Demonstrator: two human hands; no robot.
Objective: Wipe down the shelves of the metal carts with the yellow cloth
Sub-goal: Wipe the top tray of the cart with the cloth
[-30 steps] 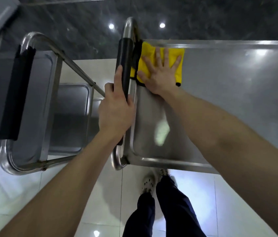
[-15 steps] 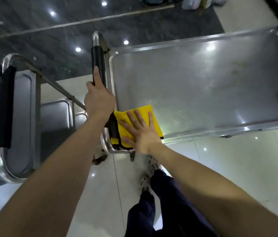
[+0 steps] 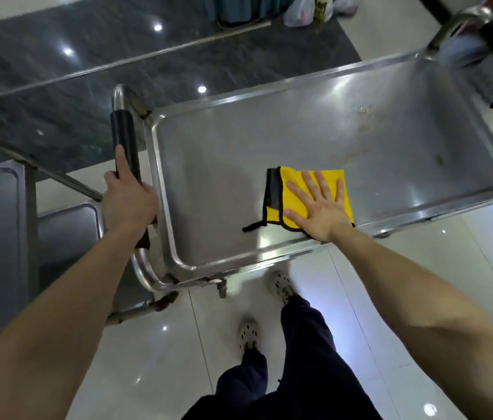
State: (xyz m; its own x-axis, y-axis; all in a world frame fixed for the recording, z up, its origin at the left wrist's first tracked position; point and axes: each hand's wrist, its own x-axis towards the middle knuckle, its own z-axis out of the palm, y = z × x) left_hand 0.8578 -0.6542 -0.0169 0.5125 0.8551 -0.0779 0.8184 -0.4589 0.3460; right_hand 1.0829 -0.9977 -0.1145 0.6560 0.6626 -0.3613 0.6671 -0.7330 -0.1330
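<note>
Folded black-edged yellow cloth (image 3: 275, 212) under flat right hand (image 3: 321, 210) on shelf (image 3: 239, 153); left hand (image 3: 128, 201) around cart handle (image 3: 124, 131).

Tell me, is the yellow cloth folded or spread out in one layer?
Folded. The yellow cloth shows overlapping layers: a black-trimmed edge curves across it and a grey side is turned up at its left.

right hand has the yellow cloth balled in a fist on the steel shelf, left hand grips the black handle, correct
Not a fist: in the head view the right hand lies flat, fingers spread, pressing the yellow black-edged cloth on the steel cart shelf. The left hand grips the black padded handle.
</note>
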